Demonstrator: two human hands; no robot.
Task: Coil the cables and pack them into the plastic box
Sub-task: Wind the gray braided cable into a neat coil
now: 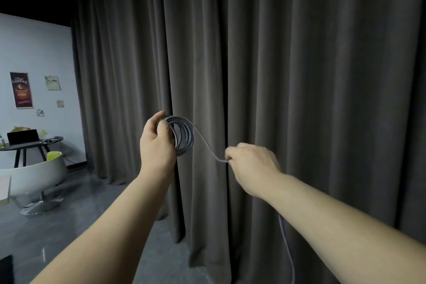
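Left hand (156,139): centre of the frame, raised in front of the curtain (299,76), thumb and fingers curled round a coil (183,137) of grey braided cable, several loops held together at their left edge.

Cable, loose length (206,144): leaves the top of the coil and slopes down to the right into the right hand; a further stretch (287,244) hangs below the right forearm toward the bottom edge of the frame.

Right hand (250,161): right of centre, slightly lower than the left, fingers curled and pinching the loose length at its left side. The two hands are apart, joined only by the cable.

Curtain: dark grey, heavy folds, filling the centre and right of the frame down to the floor (57,226).

Left of the frame: pale wall with a coffee poster (21,89) and small notes; a dark round worktop (32,145) carrying an open laptop (23,138); a white tub chair (34,175) on a metal pedestal; glossy grey floor.
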